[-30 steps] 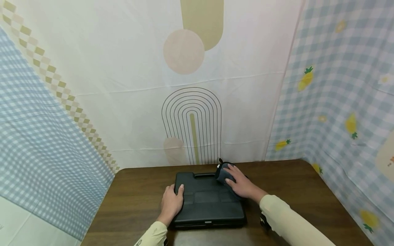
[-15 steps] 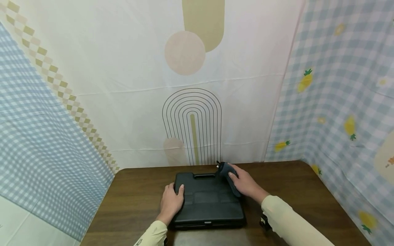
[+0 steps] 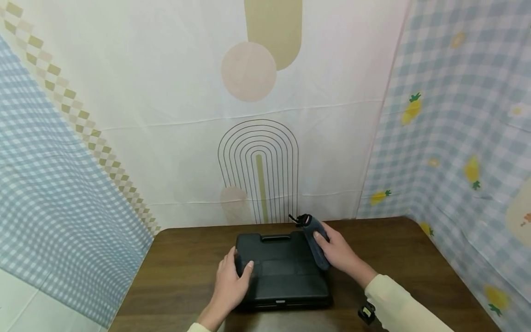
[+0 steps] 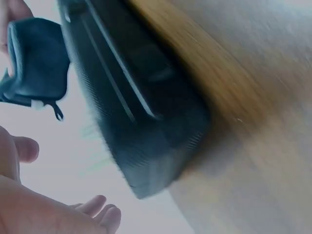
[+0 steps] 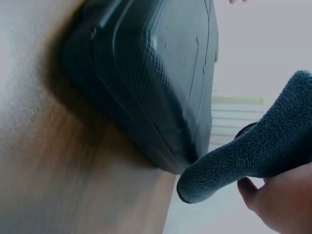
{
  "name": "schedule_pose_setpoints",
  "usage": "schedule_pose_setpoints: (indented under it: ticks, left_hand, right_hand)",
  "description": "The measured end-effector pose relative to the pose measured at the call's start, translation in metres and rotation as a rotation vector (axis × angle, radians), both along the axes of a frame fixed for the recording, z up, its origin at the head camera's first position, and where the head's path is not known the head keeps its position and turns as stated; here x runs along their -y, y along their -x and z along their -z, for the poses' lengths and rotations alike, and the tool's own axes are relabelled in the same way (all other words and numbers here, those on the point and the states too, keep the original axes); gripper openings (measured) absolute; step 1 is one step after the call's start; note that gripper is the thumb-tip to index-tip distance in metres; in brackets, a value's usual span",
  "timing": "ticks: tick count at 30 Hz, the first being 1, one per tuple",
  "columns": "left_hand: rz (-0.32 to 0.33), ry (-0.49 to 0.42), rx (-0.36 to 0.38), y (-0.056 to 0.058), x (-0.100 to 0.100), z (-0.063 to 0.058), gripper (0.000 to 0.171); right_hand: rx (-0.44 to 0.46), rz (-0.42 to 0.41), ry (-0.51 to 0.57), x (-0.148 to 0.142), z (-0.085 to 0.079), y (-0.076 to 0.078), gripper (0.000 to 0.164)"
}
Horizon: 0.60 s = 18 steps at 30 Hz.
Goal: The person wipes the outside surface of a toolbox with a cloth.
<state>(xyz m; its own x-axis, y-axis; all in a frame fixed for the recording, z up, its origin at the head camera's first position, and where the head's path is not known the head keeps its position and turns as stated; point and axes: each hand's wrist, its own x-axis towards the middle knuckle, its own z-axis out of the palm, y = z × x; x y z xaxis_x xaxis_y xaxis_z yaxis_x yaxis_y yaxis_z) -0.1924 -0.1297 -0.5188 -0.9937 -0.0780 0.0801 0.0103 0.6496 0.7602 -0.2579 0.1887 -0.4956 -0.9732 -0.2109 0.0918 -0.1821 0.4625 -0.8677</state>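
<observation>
A black hard plastic case with a handle slot at its far edge lies flat on the wooden table. My right hand grips a folded, dark blue-grey fuzzy cloth at the case's right edge, thumb on top. In the right wrist view, the cloth's rounded end hangs by the case's far corner; whether they touch is unclear. A black loop shows on the cloth in the left wrist view. My left hand hovers by the case's left side, its fingers loosely spread and holding nothing.
The brown wooden table extends to both sides of the case. A patterned white curtain hangs behind it, with blue checked fabric to the right and more on the left. A small black device sits under my right wrist.
My right hand has drawn the cloth up and right from the case lid, its grip going from flat on top to a pinch. My left hand has loosened off the case's left edge.
</observation>
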Motion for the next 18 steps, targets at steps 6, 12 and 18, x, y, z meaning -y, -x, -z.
schedule_pose_setpoints:
  ticks: [6, 12, 18]
  left_hand:
    - [0.138, -0.078, 0.008, -0.013, -0.02, -0.02, 0.072]
    - [0.382, -0.302, 0.091, -0.015, -0.046, -0.037, 0.079]
    - [0.553, -0.662, 0.168, -0.013, -0.068, -0.046, 0.077]
  right_hand:
    - [0.01, -0.046, 0.042, 0.012, -0.007, -0.015, 0.051]
    - [-0.004, -0.11, 0.106, 0.036, -0.019, -0.028, 0.05]
    - [-0.014, -0.23, 0.204, 0.063, -0.028, -0.043, 0.054]
